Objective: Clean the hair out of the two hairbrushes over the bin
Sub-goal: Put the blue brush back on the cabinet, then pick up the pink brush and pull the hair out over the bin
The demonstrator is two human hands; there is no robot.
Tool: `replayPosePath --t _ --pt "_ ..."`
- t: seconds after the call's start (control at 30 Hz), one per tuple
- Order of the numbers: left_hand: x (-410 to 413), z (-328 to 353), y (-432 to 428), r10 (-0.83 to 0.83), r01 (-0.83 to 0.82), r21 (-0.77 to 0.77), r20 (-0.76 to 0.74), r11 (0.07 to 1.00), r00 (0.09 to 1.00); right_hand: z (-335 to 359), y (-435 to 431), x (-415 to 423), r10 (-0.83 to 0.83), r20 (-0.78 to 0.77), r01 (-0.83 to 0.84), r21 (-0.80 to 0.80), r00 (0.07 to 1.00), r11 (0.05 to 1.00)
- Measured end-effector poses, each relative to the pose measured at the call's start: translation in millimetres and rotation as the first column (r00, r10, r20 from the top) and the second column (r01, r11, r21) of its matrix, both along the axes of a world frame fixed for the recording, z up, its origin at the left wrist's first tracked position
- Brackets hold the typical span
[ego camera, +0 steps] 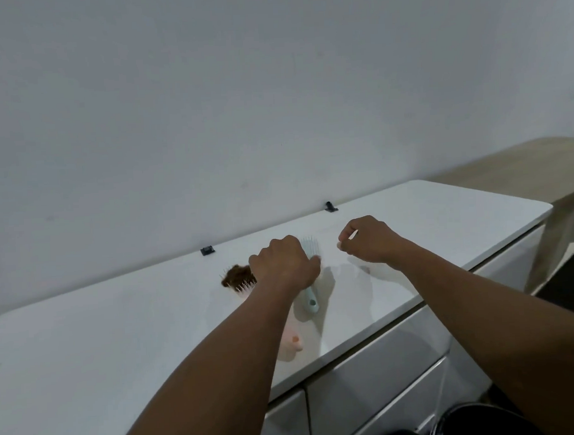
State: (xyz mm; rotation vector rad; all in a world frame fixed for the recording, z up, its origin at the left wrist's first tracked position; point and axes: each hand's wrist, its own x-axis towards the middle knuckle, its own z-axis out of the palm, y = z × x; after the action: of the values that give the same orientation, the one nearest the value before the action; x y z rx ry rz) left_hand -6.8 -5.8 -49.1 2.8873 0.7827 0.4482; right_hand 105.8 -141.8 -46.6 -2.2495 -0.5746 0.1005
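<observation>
Two hairbrushes lie on a white counter [120, 339]. The pale blue brush [310, 298] points its handle toward me, and its bristles show just past my knuckles. My left hand [282, 263] is closed over its head. The pink brush [293, 343] lies to the left, largely hidden under my left forearm. A clump of brown hair [236, 274] sits in its bristles. My right hand [367, 240] hovers right of the blue brush with fingertips pinched together; I see nothing in it. The black bin [485, 419] stands on the floor at bottom right, partly hidden by my right arm.
Two small black clips [207, 251] [329, 207] sit at the counter's back edge against the wall. White drawer fronts [368, 388] run below the counter. A wooden surface [540, 166] extends at the far right.
</observation>
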Motion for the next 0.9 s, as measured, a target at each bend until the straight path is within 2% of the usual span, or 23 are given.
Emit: replayPosePath --t 0.17,0.33,0.63,0.77,0.9 --pt "-32.8 13.0 13.5 0.099 -0.098 -0.016 0.063 0.995 0.993 19.9 -0.5 -19.4 0.029 0.034 -0.030 0.020 0.999 0.999" --pt "-72.3 5.2 25.2 0.186 -0.186 -0.035 -0.015 0.982 0.982 25.2 11.7 -46.3 0.091 0.063 -0.092 0.004 0.994 0.996" --pt "-92.4 -13.4 37.7 0.227 -0.226 -0.231 -0.024 0.946 0.974 12.0 34.5 -75.3 0.193 0.074 -0.187 -0.082 0.978 0.979" --pt "-92.8 -16.1 41.5 0.250 -0.228 -0.292 0.040 0.929 0.967 15.3 30.3 -71.6 0.178 0.076 -0.172 -0.082 0.981 0.982" --pt "-91.1 -14.4 42.5 0.266 -0.180 -0.385 0.183 0.905 0.946 26.3 16.6 -68.6 0.160 0.104 -0.152 -0.082 0.982 0.985"
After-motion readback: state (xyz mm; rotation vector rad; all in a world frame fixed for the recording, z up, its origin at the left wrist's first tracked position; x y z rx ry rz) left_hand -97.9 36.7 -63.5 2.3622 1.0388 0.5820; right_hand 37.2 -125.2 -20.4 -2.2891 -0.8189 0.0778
